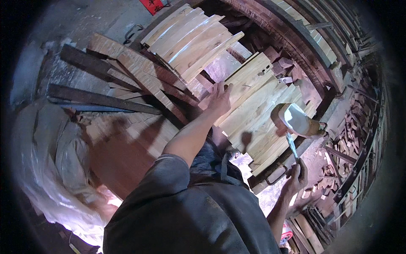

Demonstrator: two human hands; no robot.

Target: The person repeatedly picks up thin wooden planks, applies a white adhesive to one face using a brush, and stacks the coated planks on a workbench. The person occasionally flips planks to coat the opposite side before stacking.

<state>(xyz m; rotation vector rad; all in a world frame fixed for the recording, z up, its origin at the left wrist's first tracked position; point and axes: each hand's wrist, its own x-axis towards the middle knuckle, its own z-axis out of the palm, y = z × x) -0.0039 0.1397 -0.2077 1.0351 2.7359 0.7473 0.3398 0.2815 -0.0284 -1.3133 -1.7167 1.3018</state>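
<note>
One left hand (220, 99) is resting at the edge of the nearer of two groups of pale boards (245, 114), its fingers bending over the wood; I can't tell whether it is gripping. The right hand (298, 177) is grasping one brush (292, 146) by its handle, and the bristle end is pointing up toward one container (308, 127) of white material. That container is sitting over the boards' right-hand part, its open mouth facing left. The second group of boards (194, 40) is lying farther off. One red sheet (151, 6) is showing beyond, and one heap of offcuts (349, 135) is spreading at right.
</note>
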